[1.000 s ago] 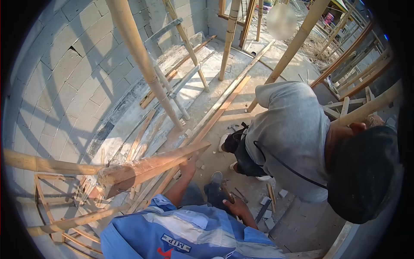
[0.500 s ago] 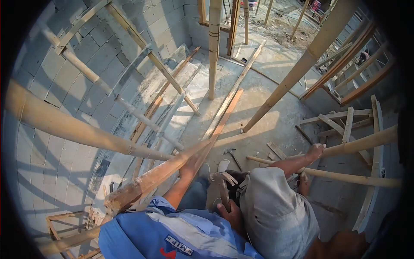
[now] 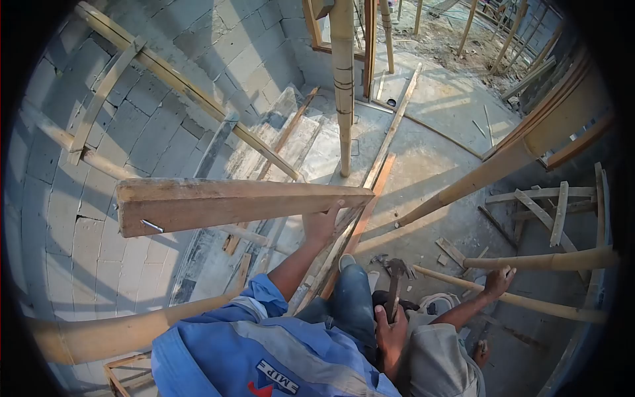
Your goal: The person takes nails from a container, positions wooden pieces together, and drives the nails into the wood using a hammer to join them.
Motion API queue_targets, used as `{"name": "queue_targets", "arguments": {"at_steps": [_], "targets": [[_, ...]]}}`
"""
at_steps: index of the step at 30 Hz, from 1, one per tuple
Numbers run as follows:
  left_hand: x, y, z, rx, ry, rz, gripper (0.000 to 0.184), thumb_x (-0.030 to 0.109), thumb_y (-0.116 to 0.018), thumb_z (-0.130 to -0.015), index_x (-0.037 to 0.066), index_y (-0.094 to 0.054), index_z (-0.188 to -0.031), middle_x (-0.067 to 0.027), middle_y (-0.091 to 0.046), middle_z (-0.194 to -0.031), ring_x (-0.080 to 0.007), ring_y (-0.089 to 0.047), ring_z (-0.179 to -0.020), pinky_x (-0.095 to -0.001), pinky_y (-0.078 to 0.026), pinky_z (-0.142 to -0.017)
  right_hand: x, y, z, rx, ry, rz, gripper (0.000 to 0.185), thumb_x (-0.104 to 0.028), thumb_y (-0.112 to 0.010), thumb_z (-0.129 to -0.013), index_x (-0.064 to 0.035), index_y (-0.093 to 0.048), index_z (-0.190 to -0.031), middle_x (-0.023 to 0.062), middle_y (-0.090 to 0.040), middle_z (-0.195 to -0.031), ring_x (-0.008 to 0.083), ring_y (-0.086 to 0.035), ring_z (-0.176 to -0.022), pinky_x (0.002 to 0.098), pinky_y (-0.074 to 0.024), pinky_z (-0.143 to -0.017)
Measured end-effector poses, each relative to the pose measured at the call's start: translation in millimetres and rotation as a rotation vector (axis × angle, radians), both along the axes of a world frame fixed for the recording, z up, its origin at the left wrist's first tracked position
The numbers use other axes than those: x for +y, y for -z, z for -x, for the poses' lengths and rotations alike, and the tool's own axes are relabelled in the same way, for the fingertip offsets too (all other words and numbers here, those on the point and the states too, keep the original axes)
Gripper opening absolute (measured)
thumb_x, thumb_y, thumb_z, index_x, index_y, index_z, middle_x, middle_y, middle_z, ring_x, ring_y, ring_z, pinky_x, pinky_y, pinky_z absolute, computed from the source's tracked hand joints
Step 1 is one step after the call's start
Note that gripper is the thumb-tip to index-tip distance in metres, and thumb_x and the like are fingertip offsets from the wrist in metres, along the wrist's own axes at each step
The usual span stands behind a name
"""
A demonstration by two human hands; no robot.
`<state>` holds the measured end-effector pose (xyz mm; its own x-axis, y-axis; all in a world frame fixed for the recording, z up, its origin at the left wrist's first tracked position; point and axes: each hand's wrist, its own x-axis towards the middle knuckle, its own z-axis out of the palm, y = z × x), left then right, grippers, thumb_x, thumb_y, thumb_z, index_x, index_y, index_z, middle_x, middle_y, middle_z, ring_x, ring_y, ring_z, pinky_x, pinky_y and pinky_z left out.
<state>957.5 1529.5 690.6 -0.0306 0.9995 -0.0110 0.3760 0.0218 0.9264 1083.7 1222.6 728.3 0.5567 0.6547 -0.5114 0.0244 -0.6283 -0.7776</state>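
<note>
My left hand (image 3: 322, 228) is closed round a long reddish wooden beam (image 3: 231, 202) from below, near its far end. The beam is raised, lying roughly level across the view. A shiny nail (image 3: 152, 225) sticks out of its side by the left end. In my right hand (image 3: 391, 331), low in front of my body, is a hammer (image 3: 395, 288) gripped by its handle, head up. That hand is beside the grey-clad co-worker (image 3: 440, 354). The fingers of both my hands are partly hidden.
The co-worker's arm reaches right, the hand (image 3: 497, 282) by bamboo poles (image 3: 542, 260). A slanted bamboo post (image 3: 463, 185) and an upright one (image 3: 343, 92) stand ahead. Long planks (image 3: 377, 192) lie on the floor. A block wall (image 3: 86, 258) with wooden framing runs along the left.
The beam's near end has swung up and left, bringing the beam level, and my left hand has risen with it. The hammer has shifted right in view; the co-worker appears lower and farther right.
</note>
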Motion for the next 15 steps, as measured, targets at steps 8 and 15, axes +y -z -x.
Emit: {"name": "queue_targets", "arguments": {"at_steps": [8, 15], "targets": [[79, 36, -28, 0.049, -0.043, -0.058, 0.038, 0.032, -0.085, -0.085, -0.001, -0.074, -0.099, -0.0138, -0.076, -0.091, -0.0279, -0.073, -0.090, -0.0414, -0.055, -0.086, 154, -28, -28, -0.297, -0.056, -0.168, 0.045, -0.034, -0.087, -0.084, -0.0001, -0.062, -0.099, 0.0108, -0.067, -0.074, 0.0229, -0.064, -0.065, 0.0372, -0.0503, -0.062], [150, 58, -42, 0.155, -0.043, 0.053, 0.037, 0.041, -0.076, -0.091, 0.008, -0.078, -0.109, -0.0099, -0.078, -0.102, -0.0296, -0.073, -0.101, -0.0429, -0.054, -0.090, 383, -43, -22, -0.465, -0.396, -0.590, 0.087, -0.048, -0.100, -0.062, -0.0003, -0.053, -0.118, 0.0123, -0.063, -0.095, 0.0268, -0.063, -0.078, 0.0397, -0.0519, -0.068]]}}
